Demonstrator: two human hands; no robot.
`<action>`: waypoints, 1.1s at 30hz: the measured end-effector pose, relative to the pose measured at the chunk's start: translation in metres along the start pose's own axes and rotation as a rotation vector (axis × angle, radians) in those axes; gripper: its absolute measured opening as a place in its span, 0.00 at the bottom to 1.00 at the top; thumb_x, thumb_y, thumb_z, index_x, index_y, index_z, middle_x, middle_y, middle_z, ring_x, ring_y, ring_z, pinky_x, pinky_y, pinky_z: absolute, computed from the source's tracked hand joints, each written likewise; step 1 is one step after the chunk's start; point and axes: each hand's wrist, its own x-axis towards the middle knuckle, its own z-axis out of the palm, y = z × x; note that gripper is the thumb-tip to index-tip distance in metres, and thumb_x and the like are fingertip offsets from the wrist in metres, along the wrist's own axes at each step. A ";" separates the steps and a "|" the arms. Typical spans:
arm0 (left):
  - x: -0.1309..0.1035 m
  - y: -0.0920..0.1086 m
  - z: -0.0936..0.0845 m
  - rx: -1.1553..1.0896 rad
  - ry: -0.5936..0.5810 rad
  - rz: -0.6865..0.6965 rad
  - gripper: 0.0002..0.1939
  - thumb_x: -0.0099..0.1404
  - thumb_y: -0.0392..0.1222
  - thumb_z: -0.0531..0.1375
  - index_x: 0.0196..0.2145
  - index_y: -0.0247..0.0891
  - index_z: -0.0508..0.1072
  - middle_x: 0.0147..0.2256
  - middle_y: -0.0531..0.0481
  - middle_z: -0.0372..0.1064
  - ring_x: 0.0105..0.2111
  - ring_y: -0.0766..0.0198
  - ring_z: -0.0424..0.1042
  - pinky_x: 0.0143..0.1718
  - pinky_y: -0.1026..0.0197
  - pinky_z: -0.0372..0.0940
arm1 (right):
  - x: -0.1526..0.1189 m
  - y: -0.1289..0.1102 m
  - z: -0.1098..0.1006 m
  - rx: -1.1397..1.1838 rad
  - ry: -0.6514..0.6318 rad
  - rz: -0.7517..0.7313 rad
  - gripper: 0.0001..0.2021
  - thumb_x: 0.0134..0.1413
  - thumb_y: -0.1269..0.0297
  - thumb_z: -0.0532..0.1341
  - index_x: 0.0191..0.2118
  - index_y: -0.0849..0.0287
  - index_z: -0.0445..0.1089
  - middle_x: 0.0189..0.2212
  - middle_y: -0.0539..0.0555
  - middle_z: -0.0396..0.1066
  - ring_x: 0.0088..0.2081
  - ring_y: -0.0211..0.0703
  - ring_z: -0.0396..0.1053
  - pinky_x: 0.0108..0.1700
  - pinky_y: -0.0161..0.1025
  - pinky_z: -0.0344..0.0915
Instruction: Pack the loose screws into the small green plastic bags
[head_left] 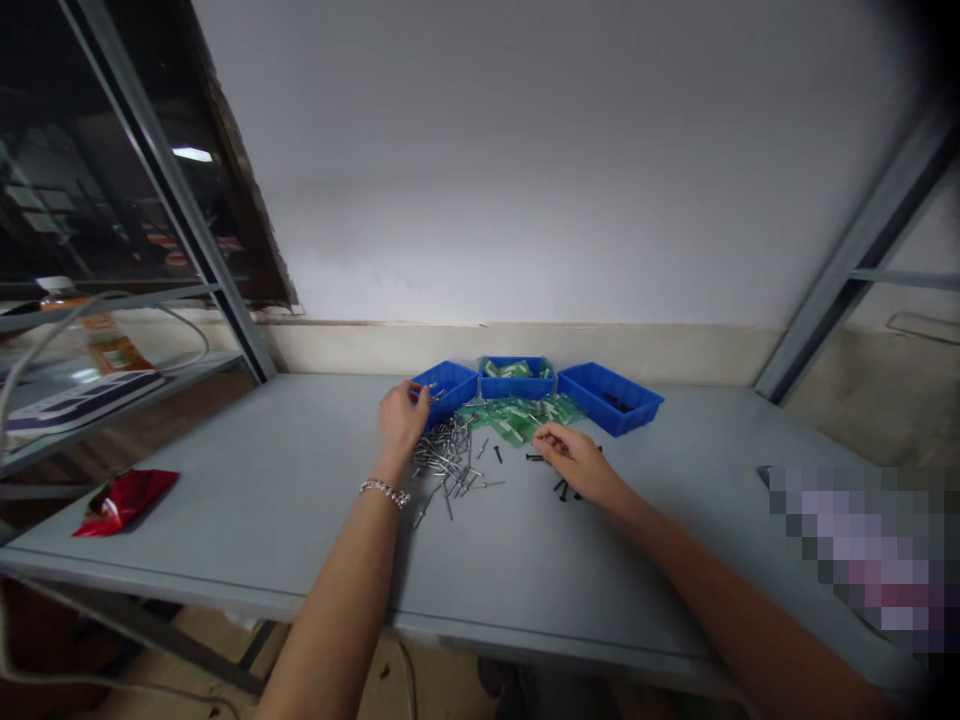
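Note:
My left hand point(403, 420) is at the near left side of the left blue bin point(457, 398), its fingers curled together over the edge. A few silver pieces show inside that bin by the fingertips; what the fingers hold is hidden. Just below lies a loose pile of silver blind rivets point(446, 450). My right hand point(574, 455) is pinched closed above the table, beside some green plastic packets point(514, 418). A thin pale piece shows near its fingertips, too small to name. Black screws point(562, 490) lie under and around this hand, with one stray screw point(498, 454) nearer the rivets.
A middle blue bin point(517, 388) holds more green packets, and a right blue bin point(600, 395) holds dark pieces. A red wrapper point(127, 500) lies at the table's left. On the left shelf are a bottle point(112, 340) and a power strip point(90, 402). A blurred-out item point(855, 550) lies at right.

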 end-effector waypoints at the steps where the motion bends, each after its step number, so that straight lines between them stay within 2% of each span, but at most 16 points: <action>1: -0.001 0.001 0.001 0.029 -0.008 -0.002 0.16 0.59 0.48 0.53 0.38 0.34 0.70 0.35 0.42 0.68 0.36 0.56 0.68 0.37 0.59 0.60 | 0.000 0.000 0.000 -0.004 0.002 0.002 0.06 0.52 0.62 0.51 0.29 0.58 0.62 0.20 0.48 0.60 0.23 0.36 0.58 0.26 0.34 0.55; 3: -0.002 0.006 0.000 0.056 -0.014 0.032 0.20 0.57 0.49 0.56 0.43 0.33 0.67 0.39 0.39 0.65 0.39 0.55 0.67 0.38 0.58 0.60 | 0.000 0.000 0.000 -0.015 0.009 0.001 0.06 0.52 0.63 0.51 0.29 0.58 0.62 0.19 0.47 0.60 0.22 0.36 0.58 0.26 0.34 0.55; 5: -0.004 0.013 -0.005 0.013 -0.117 0.132 0.19 0.56 0.48 0.57 0.42 0.33 0.67 0.38 0.41 0.65 0.38 0.57 0.66 0.37 0.60 0.60 | 0.000 0.000 0.000 -0.029 0.000 -0.008 0.06 0.52 0.63 0.52 0.29 0.58 0.62 0.19 0.47 0.60 0.23 0.36 0.59 0.27 0.34 0.55; 6: -0.005 0.017 -0.008 -0.030 -0.242 0.204 0.18 0.56 0.48 0.57 0.40 0.33 0.68 0.35 0.43 0.66 0.36 0.59 0.66 0.36 0.61 0.60 | 0.000 -0.001 0.000 -0.037 -0.009 -0.016 0.06 0.52 0.64 0.52 0.28 0.58 0.62 0.19 0.48 0.61 0.23 0.36 0.60 0.27 0.34 0.55; 10: -0.015 0.031 -0.016 -0.152 -0.957 0.421 0.17 0.51 0.52 0.60 0.31 0.34 0.72 0.25 0.51 0.67 0.26 0.66 0.64 0.26 0.66 0.57 | -0.001 -0.003 0.000 -0.080 -0.042 -0.038 0.07 0.51 0.66 0.52 0.25 0.58 0.63 0.20 0.48 0.63 0.24 0.36 0.61 0.28 0.33 0.55; 11: -0.018 0.034 -0.016 -0.129 -1.084 0.443 0.16 0.50 0.50 0.61 0.30 0.34 0.72 0.24 0.52 0.67 0.25 0.67 0.64 0.25 0.67 0.56 | -0.001 -0.004 0.000 -0.088 -0.041 -0.042 0.07 0.51 0.66 0.52 0.25 0.58 0.63 0.20 0.48 0.63 0.25 0.36 0.61 0.28 0.33 0.55; 13: -0.025 0.040 -0.016 -0.046 -1.226 0.471 0.13 0.47 0.45 0.63 0.28 0.34 0.73 0.23 0.52 0.67 0.23 0.69 0.62 0.23 0.68 0.54 | -0.001 -0.005 0.000 -0.096 -0.038 -0.048 0.07 0.52 0.66 0.52 0.25 0.58 0.63 0.21 0.48 0.63 0.25 0.36 0.61 0.28 0.33 0.55; 15: -0.030 0.045 -0.016 0.033 -1.269 0.488 0.10 0.46 0.42 0.64 0.28 0.34 0.74 0.21 0.53 0.67 0.21 0.70 0.60 0.21 0.68 0.52 | -0.001 -0.005 0.001 -0.098 -0.038 -0.051 0.08 0.52 0.67 0.52 0.25 0.58 0.63 0.21 0.48 0.63 0.25 0.36 0.61 0.29 0.32 0.55; 20: -0.033 0.049 -0.014 0.072 -1.256 0.501 0.08 0.45 0.39 0.63 0.27 0.35 0.75 0.20 0.54 0.67 0.20 0.70 0.61 0.21 0.68 0.52 | -0.002 -0.002 0.002 -0.099 -0.074 -0.053 0.08 0.53 0.66 0.51 0.26 0.59 0.63 0.20 0.47 0.62 0.24 0.35 0.60 0.28 0.32 0.54; 27: -0.032 0.045 -0.012 -0.144 -1.072 0.530 0.05 0.47 0.37 0.60 0.23 0.36 0.75 0.22 0.51 0.70 0.21 0.68 0.64 0.22 0.67 0.55 | -0.001 -0.005 0.001 -0.134 -0.057 -0.056 0.10 0.54 0.64 0.51 0.26 0.59 0.65 0.23 0.50 0.64 0.27 0.37 0.61 0.30 0.35 0.55; 33: -0.038 0.059 -0.011 -0.297 -0.966 0.584 0.07 0.51 0.38 0.58 0.24 0.33 0.74 0.21 0.52 0.68 0.22 0.70 0.60 0.23 0.68 0.53 | 0.001 -0.004 0.001 -0.153 -0.086 -0.073 0.14 0.56 0.62 0.48 0.26 0.58 0.66 0.25 0.52 0.64 0.30 0.40 0.62 0.33 0.37 0.57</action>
